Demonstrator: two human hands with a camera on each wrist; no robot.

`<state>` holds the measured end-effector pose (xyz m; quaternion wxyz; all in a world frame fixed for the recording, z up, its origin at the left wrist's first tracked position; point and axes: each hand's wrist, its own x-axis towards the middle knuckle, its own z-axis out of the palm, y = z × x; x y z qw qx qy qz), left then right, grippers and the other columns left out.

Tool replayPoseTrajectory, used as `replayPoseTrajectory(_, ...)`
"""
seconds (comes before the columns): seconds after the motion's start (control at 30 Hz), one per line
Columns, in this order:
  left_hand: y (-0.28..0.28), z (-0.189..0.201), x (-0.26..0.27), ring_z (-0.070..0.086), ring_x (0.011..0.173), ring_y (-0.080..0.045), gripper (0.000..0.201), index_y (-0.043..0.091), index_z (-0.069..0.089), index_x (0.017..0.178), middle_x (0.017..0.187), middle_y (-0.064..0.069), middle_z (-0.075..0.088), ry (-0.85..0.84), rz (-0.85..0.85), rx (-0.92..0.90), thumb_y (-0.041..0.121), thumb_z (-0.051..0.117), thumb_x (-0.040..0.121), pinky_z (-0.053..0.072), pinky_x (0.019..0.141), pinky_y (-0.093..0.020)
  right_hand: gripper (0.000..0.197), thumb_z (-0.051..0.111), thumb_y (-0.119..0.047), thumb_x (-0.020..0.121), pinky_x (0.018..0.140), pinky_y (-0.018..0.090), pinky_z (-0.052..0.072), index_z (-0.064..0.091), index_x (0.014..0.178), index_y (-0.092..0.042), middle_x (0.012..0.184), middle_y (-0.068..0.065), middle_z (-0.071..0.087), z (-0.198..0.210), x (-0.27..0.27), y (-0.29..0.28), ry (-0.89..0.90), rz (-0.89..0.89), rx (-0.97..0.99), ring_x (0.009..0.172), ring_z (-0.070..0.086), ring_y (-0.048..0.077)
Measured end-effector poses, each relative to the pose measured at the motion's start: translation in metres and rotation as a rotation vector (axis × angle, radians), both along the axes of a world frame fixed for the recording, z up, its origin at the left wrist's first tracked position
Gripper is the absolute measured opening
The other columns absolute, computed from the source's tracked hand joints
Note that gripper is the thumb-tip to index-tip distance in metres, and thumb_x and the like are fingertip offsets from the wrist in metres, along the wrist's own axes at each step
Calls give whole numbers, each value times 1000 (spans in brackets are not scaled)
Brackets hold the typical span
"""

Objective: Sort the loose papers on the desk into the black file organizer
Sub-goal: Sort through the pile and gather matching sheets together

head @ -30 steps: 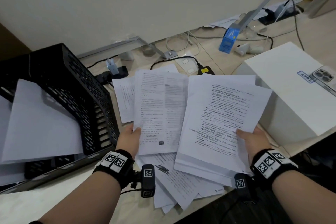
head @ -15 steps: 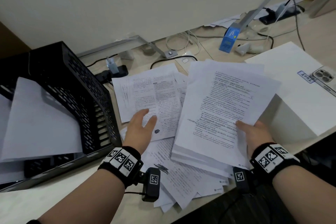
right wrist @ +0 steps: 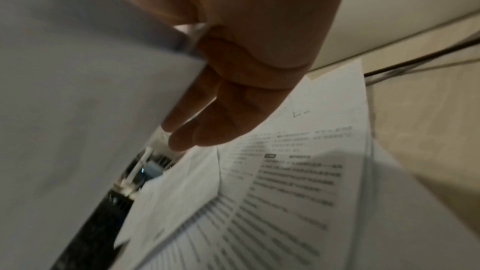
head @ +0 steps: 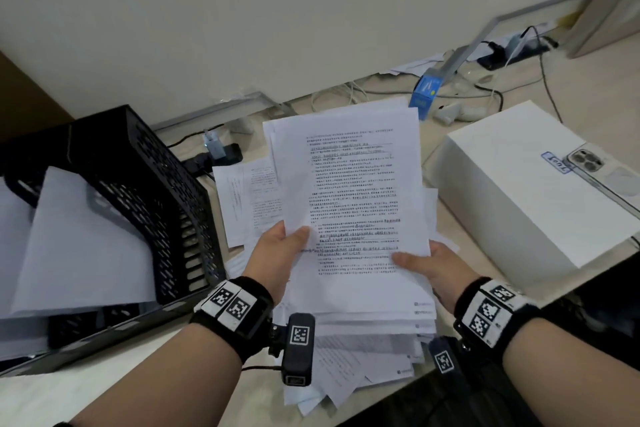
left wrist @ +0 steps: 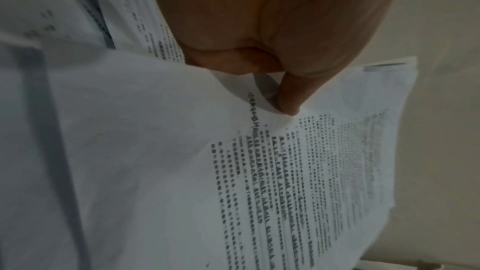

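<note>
Gripping printed paper stack (head: 349, 204) with left hand (head: 273, 256) and right hand (head: 434, 269), thumbs on top, text illegible; black file organizer (head: 145, 191) alongside.

left hand fingers: hidden under the held stack of papers (head: 349, 204); only the thumb (head: 298, 234) shows on top.
right hand fingers: hidden under the stack in the head view.
print on the papers: too small and blurry to read.
black file organizer (head: 145, 191): cut off by the left edge.
phone (head: 602, 173): cut off by the right edge.
right wrist view: smeared with blur.
</note>
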<state>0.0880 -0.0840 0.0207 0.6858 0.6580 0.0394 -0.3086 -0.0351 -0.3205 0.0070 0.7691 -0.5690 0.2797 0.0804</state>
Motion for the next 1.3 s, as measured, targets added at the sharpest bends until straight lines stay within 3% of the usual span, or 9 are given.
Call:
replayPoseTrajectory(0.1, 6, 6, 1, 74, 99, -29, 23, 6, 72, 108, 109, -15, 76, -11, 33, -91, 0, 64, 87, 59, 81, -37, 14, 75, -21, 88, 75, 12, 55, 73, 101, -25, 86, -18, 77, 6, -6, 7, 14, 75, -238, 81, 72, -5)
replayPoseTrajectory(0.17, 9, 10, 3, 74, 97, -29, 23, 8, 75, 97, 106, -16, 77, -69, 57, -86, 4, 68, 76, 58, 84, -36, 10, 69, -17, 93, 59, 5, 48, 73, 99, -24, 83, -20, 74, 9, -6, 11, -12, 55, -290, 75, 70, -8)
replayPoseTrajectory(0.23, 12, 14, 6, 72, 101, -31, 18, 11, 78, 90, 104, -17, 77, -130, 81, -69, 7, 69, 75, 53, 94, -41, 10, 67, -14, 94, 56, 8, 50, 74, 98, -21, 86, -12, 76, 11, -2, 13, -24, 50, -306, 72, 71, -4)
replayPoseTrajectory(0.4, 16, 20, 1, 74, 98, -23, 27, 5, 71, 108, 102, -9, 79, -182, 73, -12, -10, 66, 85, 53, 88, -32, 15, 74, -16, 89, 91, 31, 56, 76, 101, -24, 100, -6, 79, 0, 2, 14, -31, 105, -395, 98, 73, 12)
replayPoseTrajectory(0.57, 9, 26, -8, 73, 102, -19, 16, 9, 73, 104, 105, -5, 79, -200, 12, 49, 2, 61, 96, 52, 89, -28, 26, 73, -16, 90, 97, 32, 52, 69, 111, -32, 111, -12, 75, -8, -1, 10, -30, 113, -417, 106, 69, 9)
replayPoseTrajectory(0.8, 4, 31, -2, 67, 115, -17, 21, 21, 67, 119, 117, 7, 74, -284, 116, 177, 17, 64, 98, 51, 101, -37, 12, 72, -20, 91, 65, 9, 51, 68, 100, -27, 94, -10, 71, 3, 12, 7, 1, 38, -397, 86, 67, 5)
replayPoseTrajectory(1.03, 29, -8, -12, 37, 145, -27, 121, 33, 12, 159, 163, 0, 27, 36, 232, 416, 53, 84, 63, 32, 118, -51, 63, 82, -51, 74, 87, 46, 58, 57, 110, -6, 102, 10, 71, 0, 31, 0, 104, -295, -232, 86, 70, 28)
replayPoseTrajectory(1.17, 16, -16, -24, 64, 121, -28, 64, 18, 48, 146, 136, -5, 65, 321, 268, 10, 27, 75, 89, 44, 109, -50, 86, 83, -70, 57, 84, 54, 59, 63, 115, -9, 102, 12, 76, -3, 33, 5, 99, -215, -206, 88, 75, 34)
replayPoseTrajectory(1.3, 4, 6, -30, 73, 104, -37, 34, 14, 65, 128, 122, -18, 72, 536, 276, -333, 24, 64, 96, 60, 81, -52, 32, 78, -29, 85, 68, 45, 57, 72, 103, -3, 99, 23, 76, 10, 26, 20, -4, -148, -31, 87, 74, 42)
